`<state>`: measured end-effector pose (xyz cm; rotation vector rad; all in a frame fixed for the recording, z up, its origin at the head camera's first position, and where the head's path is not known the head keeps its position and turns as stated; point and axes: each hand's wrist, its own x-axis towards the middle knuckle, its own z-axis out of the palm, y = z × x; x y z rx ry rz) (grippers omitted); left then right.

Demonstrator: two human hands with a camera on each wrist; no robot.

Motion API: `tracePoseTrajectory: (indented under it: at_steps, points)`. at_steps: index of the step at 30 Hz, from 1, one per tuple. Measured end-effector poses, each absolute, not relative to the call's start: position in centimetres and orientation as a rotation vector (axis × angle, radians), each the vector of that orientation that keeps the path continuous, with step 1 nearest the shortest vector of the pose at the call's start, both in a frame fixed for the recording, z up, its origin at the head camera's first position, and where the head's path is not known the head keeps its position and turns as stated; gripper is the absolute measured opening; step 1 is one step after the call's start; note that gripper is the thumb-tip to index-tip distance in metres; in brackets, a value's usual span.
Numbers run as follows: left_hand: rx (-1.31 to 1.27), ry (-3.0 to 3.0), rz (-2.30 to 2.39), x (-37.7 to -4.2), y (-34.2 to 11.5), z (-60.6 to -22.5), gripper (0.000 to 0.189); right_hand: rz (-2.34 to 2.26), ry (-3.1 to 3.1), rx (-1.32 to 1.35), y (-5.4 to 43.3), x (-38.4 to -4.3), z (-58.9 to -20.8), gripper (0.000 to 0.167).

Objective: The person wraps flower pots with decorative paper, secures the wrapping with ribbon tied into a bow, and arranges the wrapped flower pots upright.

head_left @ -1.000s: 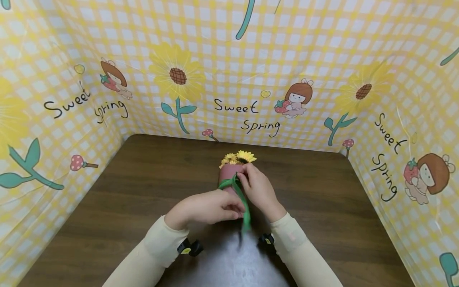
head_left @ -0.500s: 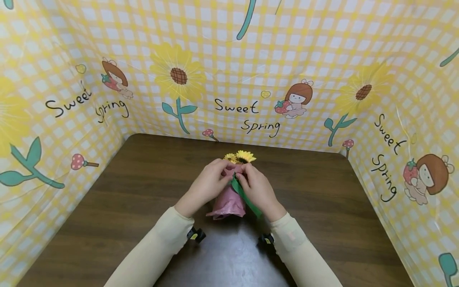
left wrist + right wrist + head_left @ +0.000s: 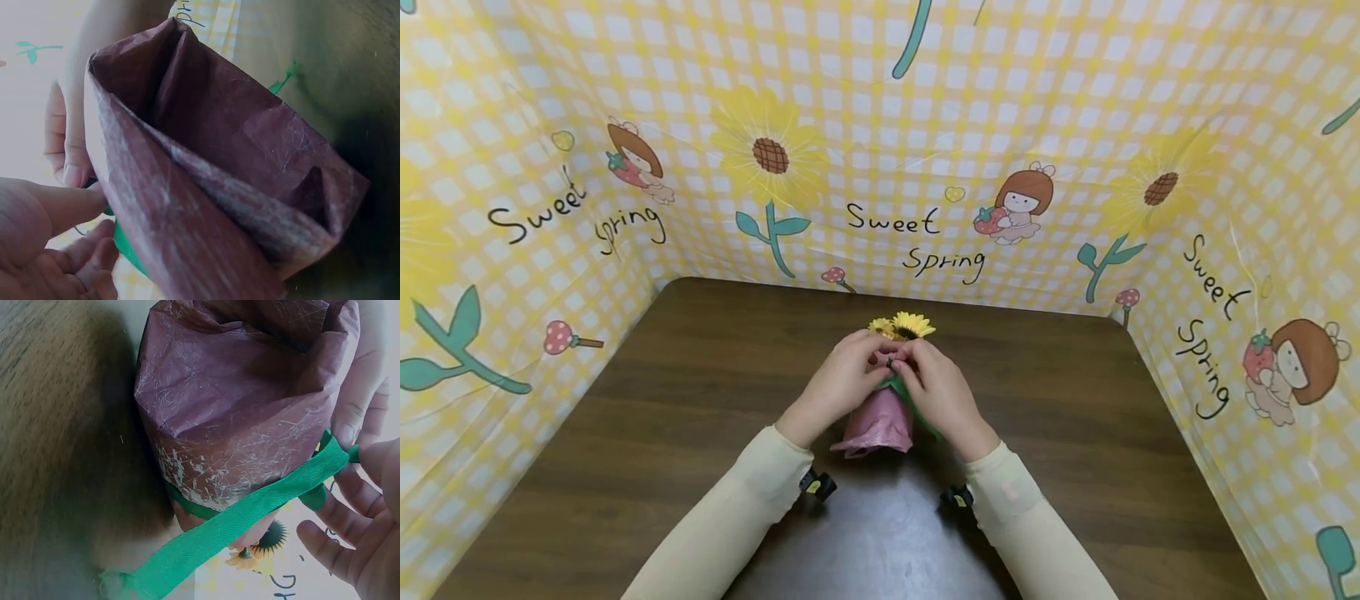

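A bouquet wrapped in pink paper [image 3: 880,421] lies on the table, its yellow flowers [image 3: 912,325] pointing away from me. A green ribbon [image 3: 250,512] circles the wrap, with one long tail hanging across it in the right wrist view. My left hand [image 3: 838,379] pinches the ribbon close to the wrap, on top of the bouquet. Opposite it, my right hand [image 3: 943,392] pinches the ribbon between thumb and index finger. The fingertips of both hands meet around a small dark bit of ribbon. In the left wrist view, the wrap's open folded end [image 3: 231,144] hides most of the ribbon.
The brown wooden table [image 3: 1060,400] extends around the bouquet. A yellow checked cloth [image 3: 880,133] with printed flowers and lettering stands behind it and along both sides. Black wrist cameras [image 3: 817,485] hang under the cream sleeves.
My left hand has moved up from the ribbon's hanging tail to beside my right hand, uncovering the wrap's near end. The tail has swung right. My right hand stays nearly in place.
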<state>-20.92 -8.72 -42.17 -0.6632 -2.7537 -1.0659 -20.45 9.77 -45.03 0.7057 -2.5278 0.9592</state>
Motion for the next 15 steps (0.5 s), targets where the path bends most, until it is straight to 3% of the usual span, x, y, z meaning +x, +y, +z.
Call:
tracePoseTrajectory:
  at_steps: [6, 15]
  points:
    - [-0.646, -2.826, -1.211, -21.15, -8.75, -42.42, 0.040, 0.959, -2.522, 0.682, 9.75, -20.37, -44.95, 0.008]
    - [-0.639, -2.825, -1.149, -21.32, -7.93, -42.93, 0.041, 1.029, -2.504, 0.593, 9.70, -20.40, -44.98, 0.010]
